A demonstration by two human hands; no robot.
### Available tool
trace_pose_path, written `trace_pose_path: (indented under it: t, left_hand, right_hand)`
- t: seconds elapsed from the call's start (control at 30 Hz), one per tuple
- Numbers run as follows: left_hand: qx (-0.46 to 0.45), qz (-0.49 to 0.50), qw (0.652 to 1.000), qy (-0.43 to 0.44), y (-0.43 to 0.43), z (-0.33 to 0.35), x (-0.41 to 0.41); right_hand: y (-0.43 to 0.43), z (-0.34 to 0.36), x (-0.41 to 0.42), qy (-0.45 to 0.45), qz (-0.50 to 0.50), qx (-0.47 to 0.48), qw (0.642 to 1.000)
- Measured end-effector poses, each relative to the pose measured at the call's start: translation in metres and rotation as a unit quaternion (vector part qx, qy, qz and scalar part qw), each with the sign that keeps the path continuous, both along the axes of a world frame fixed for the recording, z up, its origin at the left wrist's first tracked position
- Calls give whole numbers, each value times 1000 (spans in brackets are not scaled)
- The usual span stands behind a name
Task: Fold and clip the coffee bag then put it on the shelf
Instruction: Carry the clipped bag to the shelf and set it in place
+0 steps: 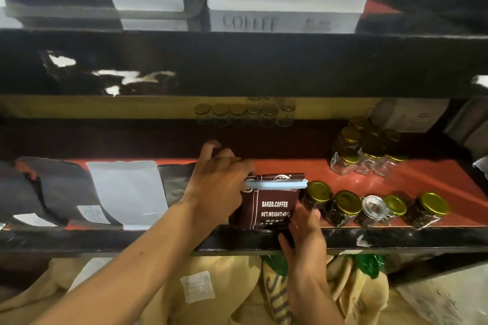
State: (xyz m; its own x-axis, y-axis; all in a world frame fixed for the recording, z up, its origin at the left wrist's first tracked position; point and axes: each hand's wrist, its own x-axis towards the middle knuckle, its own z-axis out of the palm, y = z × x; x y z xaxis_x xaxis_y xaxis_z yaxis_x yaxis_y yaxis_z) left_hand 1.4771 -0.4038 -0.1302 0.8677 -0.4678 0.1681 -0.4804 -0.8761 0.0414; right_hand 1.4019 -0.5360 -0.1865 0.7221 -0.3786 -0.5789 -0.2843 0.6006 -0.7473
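A brown coffee bag [266, 208] printed "BAKED.COFFEE" stands upright at the front edge of the red shelf [303, 169]. Its top is folded over and held by a pale blue clip [277, 185] lying across it. My left hand [219, 182] grips the bag's upper left corner at the clip's left end, with the fingers curled behind the bag. My right hand [306, 229] presses against the bag's lower right side, with the thumb reaching under the shelf's black front lip.
Gold-lidded glass jars [346, 206] stand in a row directly right of the bag, with more jars [367, 150] behind. Flat black and white pouches [126, 192] lie to the left. An upper shelf [237, 63] holds coffee bags overhead. Burlap sacks [224, 293] lie below.
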Motion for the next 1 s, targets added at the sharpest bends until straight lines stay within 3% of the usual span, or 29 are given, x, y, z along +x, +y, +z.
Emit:
trace_pose_path:
  t: [0.17,0.33,0.43,0.53,0.63,0.7,0.8,0.93,1.0]
  left_hand:
    - [18,9,1000,-12,-4,-5,1]
    - [28,12,999,-26,-4,-7,1]
    - [30,-14,999,-32,0,-10,-1]
    - [53,0,998,-46,7,-8,-5]
    - [27,54,996,-59,20,-5,-12]
    - [-5,77,995,-57,30,-6,-18]
    - [-16,51,997,-59,42,-13,-30]
    - [1,15,998,-59,54,-20,-47]
    - [-13,24,998,-51,67,-14,-63]
  right_hand:
    - [-4,6,0,-2,22,-20,1000]
    - [-20,13,4,1,108,-42,993]
    - [-15,26,-3,-50,101,-169,979]
    - [-6,36,-15,-112,176,-394,895]
    - [-11,33,-6,-122,283,-592,745]
    - [-8,31,-2,-103,326,-674,655]
    - [-3,25,-7,-81,358,-715,595]
    - [-10,24,-6,-63,381,-720,577]
    - [-9,36,-13,-56,403,-735,542]
